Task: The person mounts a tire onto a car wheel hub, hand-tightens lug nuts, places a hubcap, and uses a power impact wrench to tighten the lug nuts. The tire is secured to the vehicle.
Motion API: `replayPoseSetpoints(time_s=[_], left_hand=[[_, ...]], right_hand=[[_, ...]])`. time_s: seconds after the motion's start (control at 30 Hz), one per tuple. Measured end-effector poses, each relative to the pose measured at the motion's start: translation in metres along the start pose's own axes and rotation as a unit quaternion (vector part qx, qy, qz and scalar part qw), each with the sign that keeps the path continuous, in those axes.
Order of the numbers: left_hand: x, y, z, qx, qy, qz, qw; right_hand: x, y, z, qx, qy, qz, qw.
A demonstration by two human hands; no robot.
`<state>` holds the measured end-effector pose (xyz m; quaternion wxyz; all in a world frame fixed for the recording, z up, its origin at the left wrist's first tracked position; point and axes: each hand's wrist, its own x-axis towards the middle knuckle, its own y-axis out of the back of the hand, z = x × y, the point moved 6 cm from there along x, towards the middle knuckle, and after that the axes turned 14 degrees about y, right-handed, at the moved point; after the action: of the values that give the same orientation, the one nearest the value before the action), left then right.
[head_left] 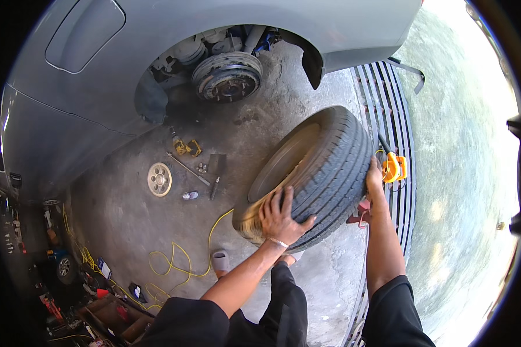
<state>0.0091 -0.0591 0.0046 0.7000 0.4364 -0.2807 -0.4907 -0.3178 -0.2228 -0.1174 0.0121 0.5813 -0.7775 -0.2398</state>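
A black tire (336, 168) on a wheel leans at a slant in front of me, its hollow side turned to the left. My left hand (283, 218) lies over the near edge, fingers spread on the sidewall and thumb across the tread. On the far right of the tread, my right hand (375, 176) holds the tire, its fingertips partly hidden. Both hands steady the tire between them. Beyond it, under the grey car's open wheel arch, shows a bare brake drum (228, 78) with studs.
On the concrete lie a yellow-black cordless drill (184, 146), a long bar (188, 169), several lug nuts (202, 168), a round wheel cover (159, 179) and a small bottle (190, 195). A yellow cord (189, 272) loops nearby. An orange blower (395, 168) rests on the floor grating (382, 87).
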Motion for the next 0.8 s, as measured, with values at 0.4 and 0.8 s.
replayPoseSetpoints(time_s=[0.4, 0.8], left_hand=[[0.116, -0.006, 0.091, 0.133, -0.235, -0.22, 0.937], [0.317, 0.064, -0.021, 0.103, -0.227, -0.171, 0.953]], right_hand=[[-0.125, 0.026, 0.089, 0.41, -0.29, 0.056, 0.863], [-0.07, 0.002, -0.028, -0.01, 0.132, 0.03, 0.991]])
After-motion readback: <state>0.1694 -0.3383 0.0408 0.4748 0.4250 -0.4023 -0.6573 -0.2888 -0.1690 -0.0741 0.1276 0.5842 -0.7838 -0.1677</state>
